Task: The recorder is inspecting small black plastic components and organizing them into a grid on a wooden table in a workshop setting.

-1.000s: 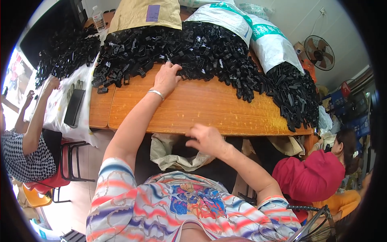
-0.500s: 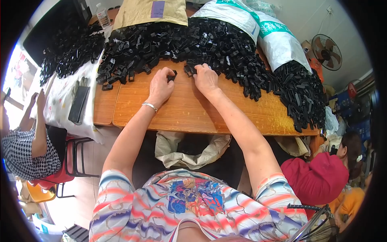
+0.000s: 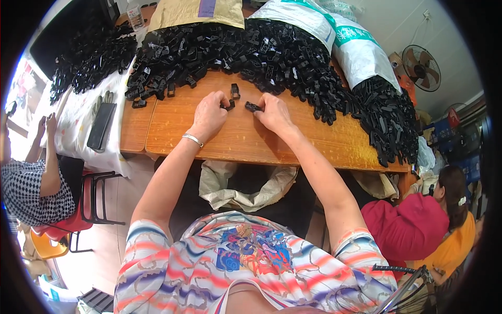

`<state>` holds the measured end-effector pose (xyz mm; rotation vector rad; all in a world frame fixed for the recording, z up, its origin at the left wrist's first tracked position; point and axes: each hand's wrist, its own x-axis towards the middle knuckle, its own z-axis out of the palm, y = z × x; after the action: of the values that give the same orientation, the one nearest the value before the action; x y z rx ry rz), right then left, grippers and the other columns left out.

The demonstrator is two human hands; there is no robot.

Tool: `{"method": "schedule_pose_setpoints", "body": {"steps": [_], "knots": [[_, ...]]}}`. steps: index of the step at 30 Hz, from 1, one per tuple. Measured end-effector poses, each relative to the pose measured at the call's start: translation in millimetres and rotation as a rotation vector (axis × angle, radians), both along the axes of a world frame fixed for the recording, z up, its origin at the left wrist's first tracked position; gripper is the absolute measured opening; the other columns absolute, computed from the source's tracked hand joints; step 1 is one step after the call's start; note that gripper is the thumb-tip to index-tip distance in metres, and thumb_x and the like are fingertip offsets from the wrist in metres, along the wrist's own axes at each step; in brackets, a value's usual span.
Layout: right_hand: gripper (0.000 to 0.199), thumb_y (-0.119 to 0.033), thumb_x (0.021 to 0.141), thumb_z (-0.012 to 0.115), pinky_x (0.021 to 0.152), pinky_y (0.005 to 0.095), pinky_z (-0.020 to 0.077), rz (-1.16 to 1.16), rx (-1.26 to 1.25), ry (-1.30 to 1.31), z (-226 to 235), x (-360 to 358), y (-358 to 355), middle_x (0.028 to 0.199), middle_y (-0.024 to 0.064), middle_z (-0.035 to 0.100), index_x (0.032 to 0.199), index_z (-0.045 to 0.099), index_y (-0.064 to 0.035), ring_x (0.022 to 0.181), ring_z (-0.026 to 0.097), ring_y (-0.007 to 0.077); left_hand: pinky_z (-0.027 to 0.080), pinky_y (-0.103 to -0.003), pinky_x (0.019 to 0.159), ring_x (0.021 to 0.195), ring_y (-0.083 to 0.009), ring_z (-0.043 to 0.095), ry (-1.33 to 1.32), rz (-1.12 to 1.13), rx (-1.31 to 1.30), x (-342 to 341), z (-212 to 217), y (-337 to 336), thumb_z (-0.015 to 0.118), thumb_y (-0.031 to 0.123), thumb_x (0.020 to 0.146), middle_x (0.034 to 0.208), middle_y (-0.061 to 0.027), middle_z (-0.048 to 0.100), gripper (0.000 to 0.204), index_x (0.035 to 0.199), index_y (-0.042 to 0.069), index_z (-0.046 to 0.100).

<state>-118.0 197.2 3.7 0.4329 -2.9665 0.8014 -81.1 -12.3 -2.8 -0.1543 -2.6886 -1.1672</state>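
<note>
My left hand [image 3: 211,111] is closed on a small black plastic part [image 3: 228,105], partly hidden by the fingers. To its right, my right hand [image 3: 274,112] pinches another small black plastic part [image 3: 253,107] just over the wooden table [image 3: 209,137]. The two held parts are a short way apart. Between and beyond my hands, a loose black plastic part [image 3: 235,91] stands by itself on the wood. Past it spreads a large heap of similar black parts [image 3: 272,63].
A brown paper sack [image 3: 178,13] and white sacks [image 3: 363,65] lie at the back, spilling black parts. An open pale sack [image 3: 219,196] hangs below the table's front edge. A dark flat case [image 3: 102,125] lies left. Seated people [image 3: 405,227] are at both sides.
My right hand has drawn back from the heap toward me, bringing a black part with it. A single black part now stands on the table beyond my left hand.
</note>
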Motion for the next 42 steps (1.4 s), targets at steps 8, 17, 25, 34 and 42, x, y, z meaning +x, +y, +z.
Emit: {"method": "schedule_pose_setpoints", "body": {"steps": [8,17,25,34,42], "knots": [[0.030,-0.014,0.072,0.079,0.080,0.0436,0.0516,0.053,-0.053,-0.092,15,48,16,0.091,0.0179,0.069,0.094,0.064,-0.0010,0.091,0.066,0.0365,0.052,-0.036,0.076,0.079,-0.0267,0.064,-0.021,-0.042,0.028,12,-5,2,0.057,0.001,0.077,0.094,-0.0154,0.065,0.018,0.093,0.001,0.066],[0.025,-0.014,0.076,0.078,0.076,0.0417,0.0523,0.111,-0.050,0.114,-2,54,16,0.095,0.0144,0.067,0.095,0.066,-0.0027,0.088,0.066,0.0326,0.051,-0.042,0.085,0.093,-0.0353,0.063,0.046,-0.104,0.113,63,0,30,0.060,0.004,0.083,0.098,-0.0199,0.063,0.026,0.108,0.002,0.063],[0.023,-0.013,0.076,0.077,0.070,0.0398,0.0522,0.035,-0.208,0.095,8,56,14,0.092,0.0138,0.066,0.092,0.066,-0.0019,0.079,0.066,0.0298,0.051,-0.041,0.085,0.104,-0.0334,0.054,0.227,-0.205,-0.297,34,15,16,0.067,0.001,0.080,0.105,-0.0144,0.054,0.032,0.110,0.010,0.063],[0.021,-0.010,0.076,0.078,0.067,0.0386,0.0517,0.128,-0.260,0.158,5,54,-10,0.089,0.0120,0.064,0.092,0.067,-0.0028,0.074,0.065,0.0281,0.048,-0.040,0.088,0.101,-0.0330,0.055,0.016,-0.256,-0.241,22,6,12,0.076,0.012,0.075,0.100,-0.0130,0.057,0.030,0.102,0.005,0.064],[0.018,-0.007,0.074,0.077,0.074,0.0438,0.0508,0.201,-0.136,0.157,7,48,-13,0.091,0.0138,0.062,0.090,0.069,-0.0040,0.086,0.063,0.0358,0.049,-0.039,0.085,0.096,-0.0303,0.059,-0.019,-0.254,-0.128,17,-2,8,0.076,0.018,0.077,0.095,-0.0121,0.062,0.026,0.097,0.004,0.068]]}}
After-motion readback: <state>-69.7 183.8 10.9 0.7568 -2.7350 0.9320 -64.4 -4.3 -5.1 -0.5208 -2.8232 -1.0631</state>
